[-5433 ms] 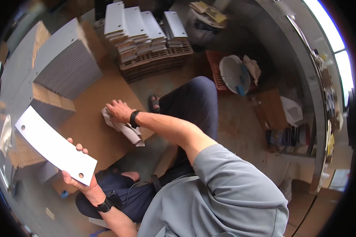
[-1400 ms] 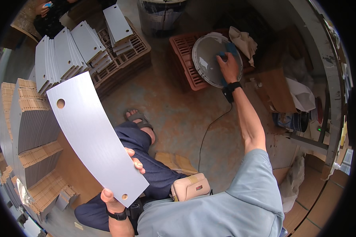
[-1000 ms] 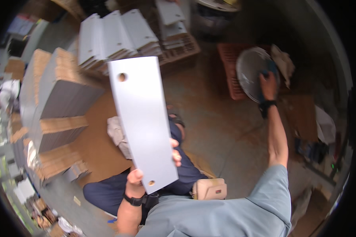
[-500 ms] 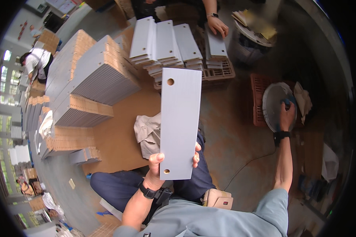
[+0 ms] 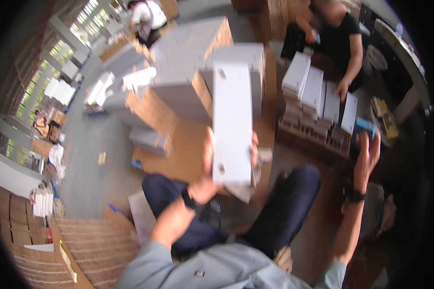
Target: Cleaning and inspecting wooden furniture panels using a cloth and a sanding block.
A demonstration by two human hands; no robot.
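My left hand (image 5: 203,189) grips a long pale grey board (image 5: 232,125) by its lower end, thumb on one edge and fingers on the other. The board stands upright before me, a hole near each end. At the right, my raised right hand (image 5: 366,161) pinches a small blue pad (image 5: 365,126) at its fingertips; blur hides whether it is sponge or cloth. Beyond it, similar boards (image 5: 312,89) lie in several stacks on a brown slatted crate (image 5: 313,139). A co-worker's hand (image 5: 342,89) rests on one of these stacks.
Tall stacks of grey boards (image 5: 178,58) with brown edges stand ahead on cardboard (image 5: 190,144). A crumpled beige cloth (image 5: 261,161) lies behind the held board. The co-worker (image 5: 340,43) sits at the far right; another person (image 5: 148,19) bends at the far left.
My view has swung left. My right hand has come out of the round bucket with the blue pad and risen. My left hand still holds the board upright.
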